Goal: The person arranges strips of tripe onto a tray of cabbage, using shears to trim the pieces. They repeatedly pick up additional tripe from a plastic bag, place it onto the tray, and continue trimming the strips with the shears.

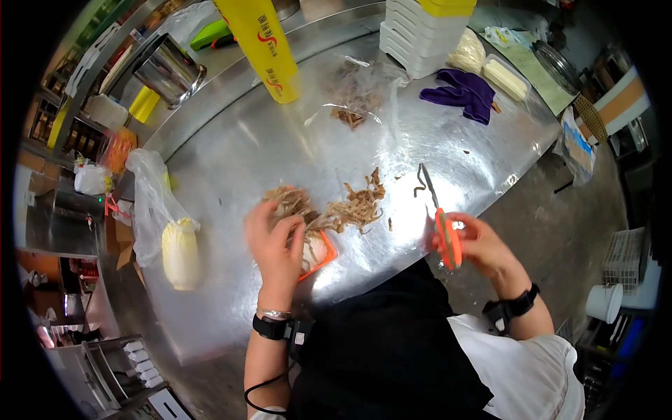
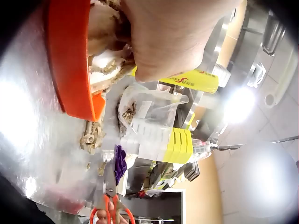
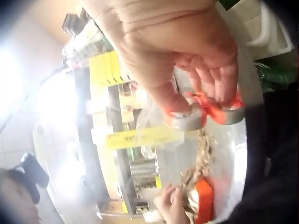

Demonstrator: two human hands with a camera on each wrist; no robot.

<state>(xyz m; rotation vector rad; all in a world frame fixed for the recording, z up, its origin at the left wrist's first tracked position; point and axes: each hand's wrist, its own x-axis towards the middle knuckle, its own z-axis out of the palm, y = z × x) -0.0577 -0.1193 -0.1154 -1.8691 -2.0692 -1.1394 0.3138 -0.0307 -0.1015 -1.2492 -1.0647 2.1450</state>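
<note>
In the head view my left hand (image 1: 278,241) reaches with bent fingers into brown dried strips (image 1: 292,199), which lie heaped in a small orange-rimmed container (image 1: 326,257). Its fingertips are hidden among the strips. The left wrist view has the orange container wall (image 2: 70,60) up close beside that hand. My right hand (image 1: 483,245) holds scissors (image 1: 448,238) with orange handles, thumb and fingers through the loops (image 3: 187,121); the blades point away from me over the table. More loose strips (image 1: 360,206) lie on the metal table between the container and the scissors.
A pale cabbage (image 1: 180,255) stands at the left beside a clear plastic bag (image 1: 150,185). At the back are a yellow box (image 1: 269,56), a bag of brown bits (image 1: 357,91), stacked white tubs (image 1: 423,38) and a purple cloth (image 1: 465,96). The table edge (image 1: 490,203) runs close on the right.
</note>
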